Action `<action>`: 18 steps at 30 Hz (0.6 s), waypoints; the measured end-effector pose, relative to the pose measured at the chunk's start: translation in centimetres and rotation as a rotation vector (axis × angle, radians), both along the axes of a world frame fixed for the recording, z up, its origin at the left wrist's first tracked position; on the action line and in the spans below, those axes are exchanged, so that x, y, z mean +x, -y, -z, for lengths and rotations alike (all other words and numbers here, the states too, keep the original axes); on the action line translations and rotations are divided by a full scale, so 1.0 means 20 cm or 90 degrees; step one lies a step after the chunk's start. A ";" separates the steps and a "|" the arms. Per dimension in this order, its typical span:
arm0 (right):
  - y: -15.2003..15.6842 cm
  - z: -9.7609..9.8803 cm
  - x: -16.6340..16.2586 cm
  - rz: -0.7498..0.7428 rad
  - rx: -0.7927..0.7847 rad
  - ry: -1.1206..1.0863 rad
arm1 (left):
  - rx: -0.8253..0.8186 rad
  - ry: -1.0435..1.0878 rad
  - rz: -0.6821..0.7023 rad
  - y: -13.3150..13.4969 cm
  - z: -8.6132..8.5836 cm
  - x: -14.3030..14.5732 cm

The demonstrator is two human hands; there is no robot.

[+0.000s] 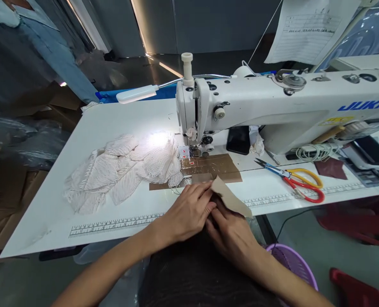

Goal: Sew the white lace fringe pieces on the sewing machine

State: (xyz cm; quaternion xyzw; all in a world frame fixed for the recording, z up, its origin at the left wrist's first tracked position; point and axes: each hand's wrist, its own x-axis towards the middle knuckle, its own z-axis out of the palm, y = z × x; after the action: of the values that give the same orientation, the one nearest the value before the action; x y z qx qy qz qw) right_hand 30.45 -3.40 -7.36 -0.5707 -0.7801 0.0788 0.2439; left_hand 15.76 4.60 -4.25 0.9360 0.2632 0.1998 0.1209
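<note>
The sewing machine (272, 106) fills the far side of the bench from twelve to three o'clock, its needle end just beyond the hands. A pile of white lace (122, 170) lies at ten o'clock, its edge touching the brown taped patch (215, 166) under the needle. I judge a loose loop could be drawn in there if the pile slid closer.

The left hand (188, 213) pinches the near edge of a tan cloth piece (232, 198) at the bench's front edge, six o'clock. The right hand (231, 238) sits under it with its fingers partly hidden, so I cannot tell whether its grip is closed. One corner reaches past the edge, so a slack pinch might drop it. Scissors (292, 181) lie at two o'clock, where a sideways reach could catch the blades.

The room is dim, with cardboard boxes (4, 187) at nine o'clock. The bench (112, 128) is white and smooth, lit by a small lamp (136, 94).
</note>
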 end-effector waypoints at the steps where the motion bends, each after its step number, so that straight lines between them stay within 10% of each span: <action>1: 0.00 -0.02 0.03 -0.020 -0.025 -0.023 | -0.014 -0.022 -0.004 -0.02 0.02 0.00; 8: -0.16 -0.17 0.37 0.122 0.082 0.084 | 0.040 -0.152 0.032 -0.07 0.05 -0.03; 18: -0.17 0.02 0.49 0.095 -0.003 0.205 | 0.008 0.082 0.019 -0.10 -0.05 -0.34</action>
State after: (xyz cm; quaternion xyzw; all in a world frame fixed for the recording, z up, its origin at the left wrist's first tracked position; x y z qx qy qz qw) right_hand 40.18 -0.07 -7.76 -0.6329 -0.7643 -0.0299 0.1200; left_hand 8.94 6.50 -3.30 0.9259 0.2396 0.2593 0.1346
